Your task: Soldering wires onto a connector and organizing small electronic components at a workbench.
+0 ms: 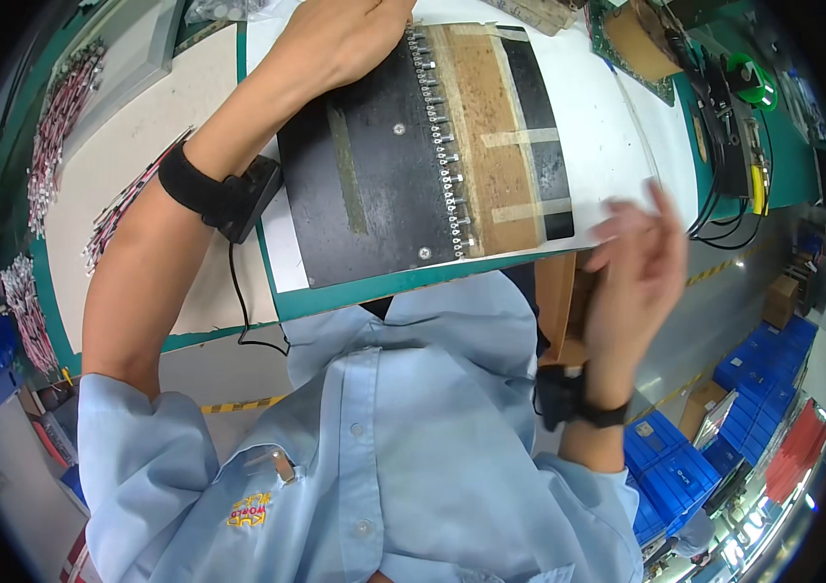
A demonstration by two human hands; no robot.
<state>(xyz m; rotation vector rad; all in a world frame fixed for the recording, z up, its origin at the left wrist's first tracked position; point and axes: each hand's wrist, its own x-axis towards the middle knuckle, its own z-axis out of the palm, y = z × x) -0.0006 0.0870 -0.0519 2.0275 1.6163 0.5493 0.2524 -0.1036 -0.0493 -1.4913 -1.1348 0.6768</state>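
Observation:
A black board [364, 175] lies on the bench in front of me. Small metal pieces, possibly terminals, form a row [447, 160] along it, beside a worn brown strip [486, 97] taped across. My left hand [355, 44] is at the far end of that row, its fingers bent together at the upper picture edge. Whatever the fingertips hold is too small or hidden to make out. Off the board's right near corner, my right hand [641, 253] hangs in the air, smeared by motion. Its fingers look apart, with nothing visible in them.
Bundles of red and white wires [63, 126] lie at the left, with more wires [126, 209] beside my left forearm. White sheet [617, 126] covers the green bench mat. Black cables and a tool stand [739, 126] occupy the right end. Blue bins [671, 466] stand on the floor.

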